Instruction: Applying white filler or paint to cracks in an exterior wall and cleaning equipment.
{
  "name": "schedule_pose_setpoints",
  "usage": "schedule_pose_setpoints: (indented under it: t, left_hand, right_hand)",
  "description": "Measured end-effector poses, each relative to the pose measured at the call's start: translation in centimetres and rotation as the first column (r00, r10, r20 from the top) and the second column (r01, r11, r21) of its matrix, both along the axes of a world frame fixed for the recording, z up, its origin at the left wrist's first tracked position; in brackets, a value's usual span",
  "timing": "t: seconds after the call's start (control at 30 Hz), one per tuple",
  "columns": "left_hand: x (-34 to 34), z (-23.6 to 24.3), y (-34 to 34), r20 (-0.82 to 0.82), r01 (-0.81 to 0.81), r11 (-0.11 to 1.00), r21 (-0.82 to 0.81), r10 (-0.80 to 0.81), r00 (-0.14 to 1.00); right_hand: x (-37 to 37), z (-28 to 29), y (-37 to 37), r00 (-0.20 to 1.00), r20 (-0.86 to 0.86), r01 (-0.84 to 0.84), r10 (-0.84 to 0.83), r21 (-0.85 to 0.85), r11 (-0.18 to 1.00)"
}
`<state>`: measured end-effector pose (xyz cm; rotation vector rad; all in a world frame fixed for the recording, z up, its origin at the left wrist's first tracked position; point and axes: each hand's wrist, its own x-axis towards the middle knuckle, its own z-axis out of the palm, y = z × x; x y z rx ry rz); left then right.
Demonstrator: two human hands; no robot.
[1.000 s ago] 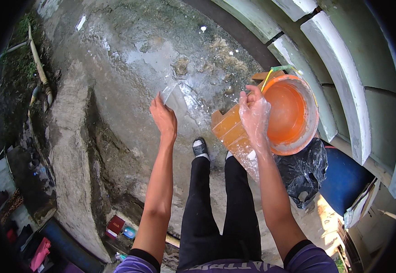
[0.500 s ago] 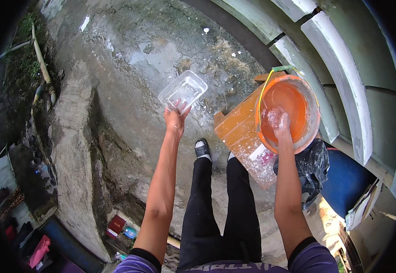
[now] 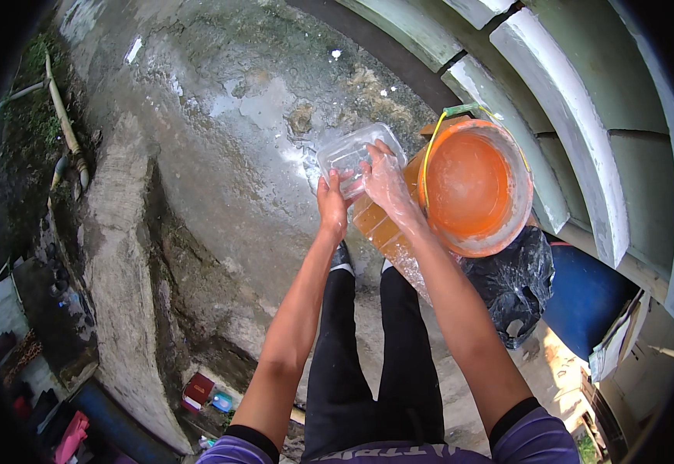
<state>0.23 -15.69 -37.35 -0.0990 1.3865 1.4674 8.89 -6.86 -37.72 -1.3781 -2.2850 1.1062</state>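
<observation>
Over the ground in front of me, my left hand [image 3: 335, 203] is closed on the near edge of a clear, rectangular plastic container [image 3: 338, 151]. My right hand [image 3: 384, 179], wet and streaked with white, has its bent fingers over the container's right side and grips it there. Just right of that hand is an orange bucket [image 3: 468, 185] with a grey-white crusted rim and a yellow handle with a green grip. Cloudy orange-tinted liquid shows inside it. The bucket rests on an orange-brown board [image 3: 383, 232] spattered with white.
A crumpled black plastic bag [image 3: 513, 286] lies below the bucket, beside a blue surface [image 3: 585, 298]. White-edged concrete slabs [image 3: 561, 108] curve along the right. To the left runs a raised concrete ledge [image 3: 120, 255], with a pipe [image 3: 62, 116] beyond it. The ground is rough, wet concrete.
My right hand has come out of the bucket and moved left onto the container. My left hand has carried the container to the right, closer to the bucket.
</observation>
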Motion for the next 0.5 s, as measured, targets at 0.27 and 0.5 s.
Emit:
schedule_pose_setpoints:
  t: [0.27, 0.5]
  left_hand:
    - [-0.7, -0.5, -2.3, -0.397, 0.159, 0.986, -0.04, -0.162, 0.904]
    - [-1.2, 0.1, -3.4, -0.219, 0.119, 0.99, -0.079, -0.134, 0.967]
  right_hand:
    - [-1.6, 2.1, -3.1, 0.976, 0.196, -0.136, 0.1, 0.18, 0.974]
    - [-1.9, 2.3, -4.2, 0.962, 0.173, -0.251, 0.212, 0.251, 0.935]
